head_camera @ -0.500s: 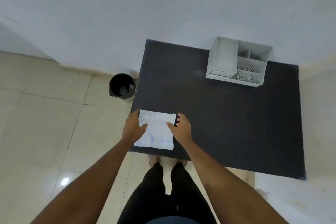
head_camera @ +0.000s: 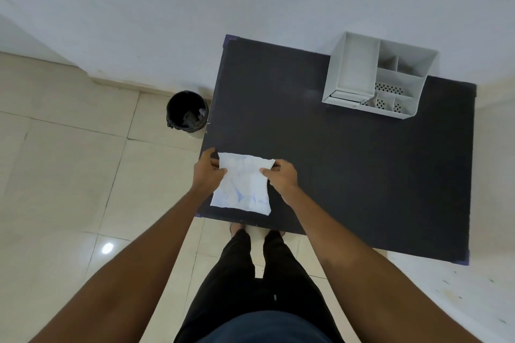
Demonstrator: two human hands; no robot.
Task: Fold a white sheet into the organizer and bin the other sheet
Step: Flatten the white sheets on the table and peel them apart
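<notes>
Dark table [head_camera: 348, 170] by a pale wall: both hands, left [head_camera: 207, 172] and right [head_camera: 280, 175], pinch the sheet's [head_camera: 242, 186] far corners at the near edge. Folding looks barely begun; organizer [head_camera: 354, 72] and bin [head_camera: 187, 111] wait.

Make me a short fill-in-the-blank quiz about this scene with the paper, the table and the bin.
1. The white sheet is held by ____ hands.
2. The sheet lies near the table's front-____ corner.
3. The black bin stands on the ____, left of the table.
4. The white organizer sits at the table's ____ edge, by the wall.

Missing words: both; left; floor; far
</notes>
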